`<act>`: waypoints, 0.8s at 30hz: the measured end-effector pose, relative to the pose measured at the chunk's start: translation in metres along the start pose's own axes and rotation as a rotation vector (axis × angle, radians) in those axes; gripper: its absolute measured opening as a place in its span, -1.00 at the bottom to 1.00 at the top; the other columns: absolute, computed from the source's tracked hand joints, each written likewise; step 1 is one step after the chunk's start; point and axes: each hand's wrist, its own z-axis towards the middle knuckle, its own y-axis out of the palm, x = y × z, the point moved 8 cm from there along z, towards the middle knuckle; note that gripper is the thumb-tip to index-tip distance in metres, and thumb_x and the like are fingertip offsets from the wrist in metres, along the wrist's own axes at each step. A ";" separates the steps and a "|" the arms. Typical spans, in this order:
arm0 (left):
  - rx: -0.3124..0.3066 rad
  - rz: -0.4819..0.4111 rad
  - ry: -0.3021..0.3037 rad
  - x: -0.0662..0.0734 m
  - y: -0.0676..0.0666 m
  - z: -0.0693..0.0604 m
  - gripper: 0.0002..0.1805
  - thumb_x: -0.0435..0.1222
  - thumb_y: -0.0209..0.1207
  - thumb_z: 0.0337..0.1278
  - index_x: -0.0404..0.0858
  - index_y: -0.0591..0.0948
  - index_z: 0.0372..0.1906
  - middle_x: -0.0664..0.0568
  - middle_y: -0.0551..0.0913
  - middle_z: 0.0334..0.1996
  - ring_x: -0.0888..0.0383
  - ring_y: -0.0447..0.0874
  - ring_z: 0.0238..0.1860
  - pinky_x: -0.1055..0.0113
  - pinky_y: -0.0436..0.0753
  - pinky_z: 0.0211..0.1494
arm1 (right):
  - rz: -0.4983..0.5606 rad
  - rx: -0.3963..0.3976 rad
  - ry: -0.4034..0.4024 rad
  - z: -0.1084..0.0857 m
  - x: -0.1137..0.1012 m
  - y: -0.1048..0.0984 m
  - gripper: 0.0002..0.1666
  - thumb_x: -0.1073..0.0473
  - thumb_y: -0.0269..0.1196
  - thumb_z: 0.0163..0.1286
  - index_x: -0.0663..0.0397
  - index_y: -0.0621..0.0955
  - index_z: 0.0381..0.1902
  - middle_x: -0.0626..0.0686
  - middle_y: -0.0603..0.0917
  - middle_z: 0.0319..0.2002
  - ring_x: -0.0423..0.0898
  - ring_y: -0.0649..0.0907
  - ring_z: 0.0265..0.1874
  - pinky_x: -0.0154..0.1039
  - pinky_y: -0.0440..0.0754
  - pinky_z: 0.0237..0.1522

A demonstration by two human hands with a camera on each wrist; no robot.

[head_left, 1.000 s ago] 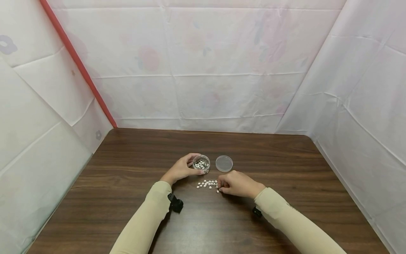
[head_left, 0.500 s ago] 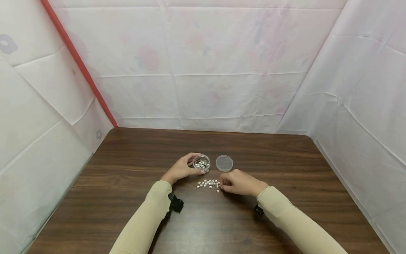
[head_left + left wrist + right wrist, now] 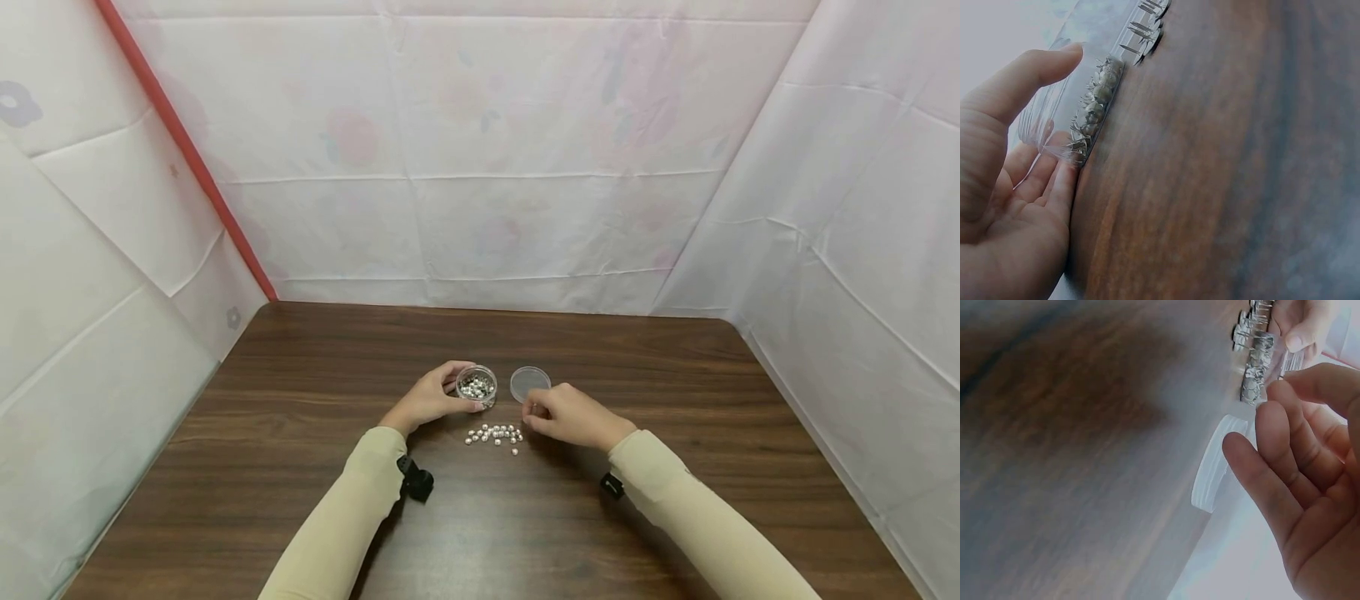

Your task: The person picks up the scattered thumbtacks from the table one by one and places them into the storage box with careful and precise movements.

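In the head view my left hand (image 3: 429,402) holds a round clear plastic tub (image 3: 489,403) of silver thumbtacks (image 3: 476,386), with the thumb at the near side and the fingers round the far side. The left wrist view shows that the tub (image 3: 1066,106) stands on the table. My right hand (image 3: 576,417) hovers between the clear round lid (image 3: 534,382) and the loose thumbtacks (image 3: 497,433). Its thumb and index finger meet in a pinch (image 3: 1284,377) at what looks like a thumbtack, mostly hidden by the fingertips.
The loose thumbtacks lie in a small group in front of the tub, several with pins up. The lid lies flat just right of the tub. A dark wood table (image 3: 360,350) is closed in by white cloth walls (image 3: 420,150) at the back and sides.
My right hand has moved away from the right end of the loose thumbtacks and up toward the lid, uncovering some of them. The left hand and tub have stayed in place.
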 end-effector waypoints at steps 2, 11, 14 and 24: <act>0.002 0.002 0.001 0.001 0.000 -0.001 -0.16 -0.16 0.58 -0.09 -0.03 0.47 0.37 0.01 0.49 0.24 -0.02 0.41 0.34 0.09 0.45 0.37 | -0.002 0.023 -0.006 0.003 0.000 -0.003 -0.96 0.20 0.27 0.46 -0.02 0.63 -0.25 -0.25 0.52 -0.57 -0.36 0.43 -0.64 -0.39 0.48 -0.58; -0.007 -0.032 -0.002 0.001 0.002 -0.002 -0.18 -0.17 0.57 -0.08 -0.06 0.47 0.36 0.00 0.51 0.22 -0.02 0.42 0.33 0.06 0.45 0.37 | -0.036 0.094 0.000 0.018 0.002 -0.007 -0.94 0.16 0.25 0.48 -0.04 0.60 -0.25 -0.27 0.51 -0.60 -0.35 0.42 -0.66 -0.38 0.48 -0.57; -0.010 -0.032 0.000 0.001 0.002 -0.004 -0.18 -0.17 0.57 -0.07 -0.06 0.46 0.37 0.00 0.51 0.22 -0.01 0.43 0.32 0.05 0.47 0.35 | -0.037 0.100 0.017 0.023 0.002 -0.007 -0.93 0.13 0.24 0.49 -0.05 0.61 -0.24 -0.25 0.51 -0.60 -0.34 0.41 -0.67 -0.37 0.46 -0.59; -0.021 -0.054 -0.003 0.000 0.001 -0.005 -0.19 -0.19 0.56 -0.06 -0.07 0.47 0.36 -0.03 0.50 0.24 -0.03 0.43 0.32 0.02 0.45 0.36 | -0.049 0.105 0.039 0.048 -0.001 -0.009 -0.94 0.10 0.25 0.49 -0.09 0.63 -0.20 -0.24 0.56 -0.59 -0.32 0.44 -0.68 -0.36 0.49 -0.58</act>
